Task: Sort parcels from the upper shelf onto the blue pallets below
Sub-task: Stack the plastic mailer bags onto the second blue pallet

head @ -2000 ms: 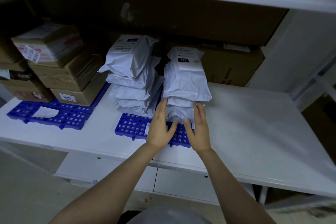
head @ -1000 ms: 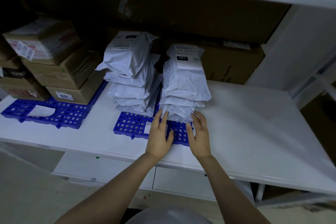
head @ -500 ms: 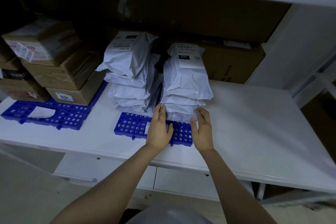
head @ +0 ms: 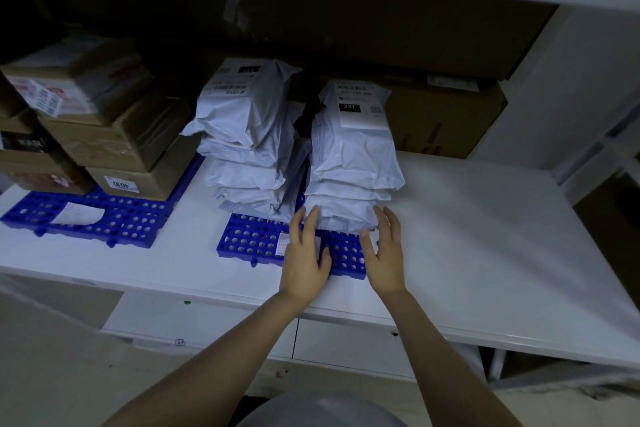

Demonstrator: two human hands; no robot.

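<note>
Two stacks of grey parcels stand side by side on the middle blue pallet (head: 258,243) on the white bench (head: 485,236). The left hand (head: 304,258) and right hand (head: 387,255) flank the right stack (head: 353,170) at its base, each grip spread apart, holding nothing.

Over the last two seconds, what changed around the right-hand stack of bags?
Both hands drew apart: the left hand stayed at the stack's near-left corner, and the right hand slid out to its right edge, fingers spread. Neither took hold of anything. The right stack of grey bags, left stack, blue pallet and cardboard boxes stayed put.
</note>
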